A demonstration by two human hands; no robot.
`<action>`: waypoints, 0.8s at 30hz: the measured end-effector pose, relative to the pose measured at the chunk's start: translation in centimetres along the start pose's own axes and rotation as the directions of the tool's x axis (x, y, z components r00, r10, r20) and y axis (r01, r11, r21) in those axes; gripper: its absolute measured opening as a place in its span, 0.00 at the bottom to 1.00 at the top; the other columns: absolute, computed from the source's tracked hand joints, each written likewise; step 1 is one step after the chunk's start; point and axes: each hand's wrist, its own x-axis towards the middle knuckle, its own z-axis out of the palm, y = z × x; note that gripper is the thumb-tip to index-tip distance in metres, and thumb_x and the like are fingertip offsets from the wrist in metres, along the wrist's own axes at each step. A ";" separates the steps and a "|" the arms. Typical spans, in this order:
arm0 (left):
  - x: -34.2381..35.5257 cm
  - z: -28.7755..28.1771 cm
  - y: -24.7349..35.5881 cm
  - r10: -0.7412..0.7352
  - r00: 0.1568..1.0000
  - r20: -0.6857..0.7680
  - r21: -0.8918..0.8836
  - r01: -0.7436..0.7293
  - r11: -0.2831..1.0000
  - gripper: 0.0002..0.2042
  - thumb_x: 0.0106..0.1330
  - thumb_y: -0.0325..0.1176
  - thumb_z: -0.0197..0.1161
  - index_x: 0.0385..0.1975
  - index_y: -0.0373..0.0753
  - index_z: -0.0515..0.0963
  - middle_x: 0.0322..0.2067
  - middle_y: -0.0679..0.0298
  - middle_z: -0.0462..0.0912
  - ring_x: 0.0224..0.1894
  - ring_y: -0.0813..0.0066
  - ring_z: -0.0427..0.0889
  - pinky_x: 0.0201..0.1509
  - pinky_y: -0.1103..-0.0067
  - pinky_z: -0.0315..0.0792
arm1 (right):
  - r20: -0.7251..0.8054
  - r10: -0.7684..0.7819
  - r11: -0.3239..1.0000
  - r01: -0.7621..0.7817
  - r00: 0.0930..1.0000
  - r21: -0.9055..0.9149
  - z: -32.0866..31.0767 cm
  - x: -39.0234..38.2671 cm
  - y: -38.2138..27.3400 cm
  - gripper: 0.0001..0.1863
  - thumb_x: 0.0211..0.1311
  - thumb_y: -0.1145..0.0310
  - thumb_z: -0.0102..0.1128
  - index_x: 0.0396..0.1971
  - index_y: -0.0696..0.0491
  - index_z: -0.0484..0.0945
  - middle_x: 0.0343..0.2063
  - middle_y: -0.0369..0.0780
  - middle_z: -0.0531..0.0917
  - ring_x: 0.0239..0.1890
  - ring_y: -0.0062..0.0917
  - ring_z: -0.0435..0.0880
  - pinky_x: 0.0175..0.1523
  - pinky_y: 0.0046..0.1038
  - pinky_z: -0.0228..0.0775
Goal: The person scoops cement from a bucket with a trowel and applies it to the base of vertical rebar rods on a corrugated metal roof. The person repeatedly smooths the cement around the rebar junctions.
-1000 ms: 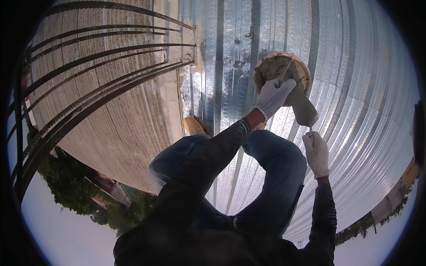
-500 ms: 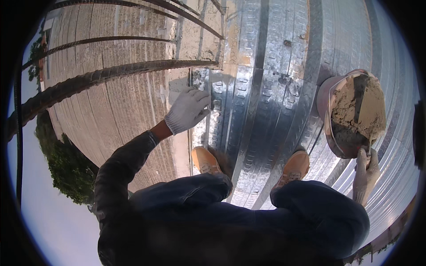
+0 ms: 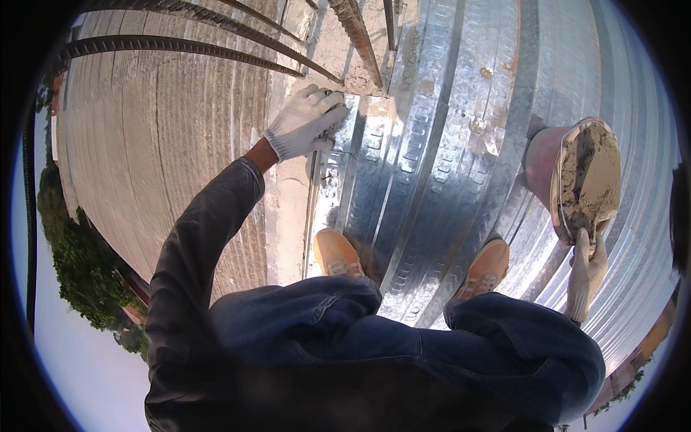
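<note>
My left hand, in a white knit glove, reaches to the seam between the concrete edge and the metal decking. Its fingers curl around a grey, rough lump whose kind I cannot make out. At the right, my gloved right hand is closed on the handle of a trowel. The trowel's blade is coated with mortar and lies over the mouth of a pinkish bucket. Grey-brown mortar shows inside the bucket, which looks tilted.
Several rusty rebars rise beyond my left hand. Ribbed metal decking lies under my tan shoes. Left of it runs a rough concrete strip beside a corrugated surface. Trees stand beyond the left edge.
My left hand has moved away from me along the seam, toward the rebar bases. The view has shifted, and the right hand stays on the trowel at the bucket.
</note>
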 end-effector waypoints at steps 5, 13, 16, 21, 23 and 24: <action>1.2 0.1 1.5 -0.089 0.987 0.136 -0.011 0.091 0.996 0.28 0.59 0.42 0.84 0.60 0.42 0.84 0.62 0.60 0.85 0.64 0.53 0.83 0.73 0.57 0.75 | -0.096 0.009 0.994 0.002 0.995 0.112 0.7 0.4 1.6 0.31 0.86 0.52 0.73 0.71 0.63 0.85 0.25 0.29 0.77 0.26 0.12 0.72 0.32 0.23 0.62; 0.9 2.3 1.0 0.095 0.992 0.087 0.082 -0.102 0.991 0.05 0.71 0.32 0.71 0.43 0.43 0.90 0.44 0.56 0.91 0.53 0.53 0.92 0.64 0.60 0.83 | -0.116 -0.018 0.993 0.031 0.993 0.114 1.6 -0.5 -0.1 0.27 0.87 0.51 0.72 0.66 0.62 0.88 0.27 0.28 0.78 0.28 0.11 0.71 0.32 0.22 0.60; 2.1 1.5 0.8 0.111 0.962 0.248 0.223 -0.169 0.960 0.06 0.74 0.34 0.70 0.43 0.43 0.90 0.46 0.59 0.91 0.55 0.56 0.93 0.62 0.62 0.85 | -0.146 -0.009 0.985 0.034 0.989 0.168 2.0 -0.8 -0.1 0.27 0.87 0.52 0.72 0.64 0.62 0.88 0.28 0.28 0.79 0.29 0.10 0.71 0.33 0.22 0.59; 3.6 -0.3 -0.4 0.089 0.995 -0.045 0.263 -0.074 0.962 0.13 0.76 0.40 0.71 0.56 0.49 0.91 0.57 0.60 0.89 0.63 0.58 0.89 0.62 0.61 0.86 | -0.176 0.017 0.972 0.025 0.984 0.234 2.5 -0.3 0.7 0.28 0.85 0.50 0.74 0.63 0.63 0.88 0.30 0.29 0.82 0.30 0.09 0.72 0.33 0.20 0.62; 4.3 -1.3 1.3 0.038 0.994 -0.098 0.162 -0.022 0.987 0.19 0.80 0.44 0.71 0.67 0.54 0.87 0.68 0.60 0.85 0.70 0.56 0.85 0.67 0.58 0.83 | -0.178 0.018 0.971 0.025 0.984 0.237 2.2 -0.2 1.6 0.28 0.85 0.51 0.74 0.63 0.63 0.88 0.31 0.30 0.82 0.30 0.09 0.73 0.33 0.20 0.62; 4.1 -2.3 2.3 -0.024 0.998 -0.063 0.110 0.031 0.994 0.23 0.82 0.47 0.71 0.75 0.56 0.84 0.76 0.59 0.81 0.75 0.55 0.82 0.72 0.55 0.79 | -0.171 0.014 0.969 0.029 0.985 0.246 2.4 -0.2 1.1 0.27 0.86 0.51 0.73 0.63 0.62 0.88 0.31 0.30 0.83 0.30 0.09 0.73 0.33 0.20 0.63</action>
